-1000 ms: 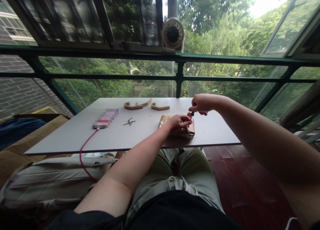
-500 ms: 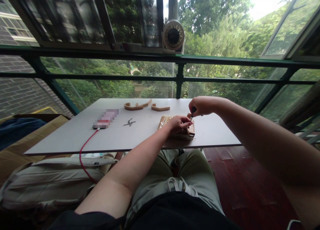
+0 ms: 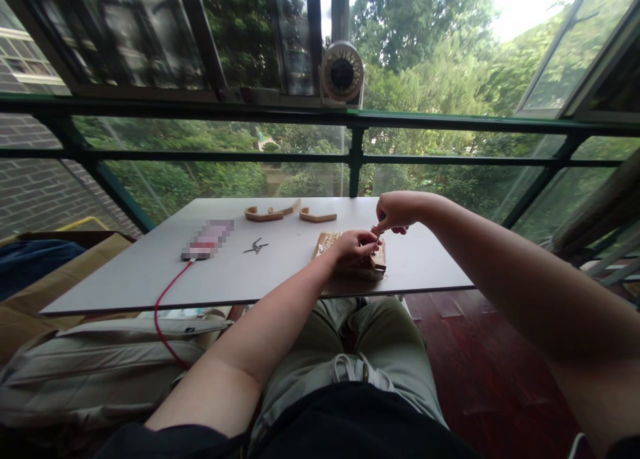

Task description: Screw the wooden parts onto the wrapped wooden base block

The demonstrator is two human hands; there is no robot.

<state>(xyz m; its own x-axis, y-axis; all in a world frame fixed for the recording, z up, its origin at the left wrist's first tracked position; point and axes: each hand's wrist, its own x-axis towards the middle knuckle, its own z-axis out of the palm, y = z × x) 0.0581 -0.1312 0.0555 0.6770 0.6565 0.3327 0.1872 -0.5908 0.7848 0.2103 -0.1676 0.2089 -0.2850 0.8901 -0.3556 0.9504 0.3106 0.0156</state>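
Observation:
My right hand (image 3: pixel 395 210) is closed around a screwdriver (image 3: pixel 383 216); only a bit of its dark handle shows between the fingers. It points down at a small wooden piece (image 3: pixel 381 260) on the right end of a block with a rough, flaky pale top (image 3: pixel 325 242). My left hand (image 3: pixel 356 246) lies over this block, its fingers bent and closed on the wooden piece beside the screwdriver's tip. The tip and whatever sits under it are hidden by my fingers.
Curved wooden pieces (image 3: pixel 319 217) lie along the white table's (image 3: pixel 225 279) far side. Several dark screws (image 3: pixel 257 246) are heaped left of the block. A blurred-out phone (image 3: pixel 207 240) with a red cable (image 3: pixel 163 292) is farther left. A round fan (image 3: pixel 343 74) stands by the railing.
My right hand has turned a little around the screwdriver, so less of its handle and shaft shows. My left hand stays on the block. The whole view has shifted slightly.

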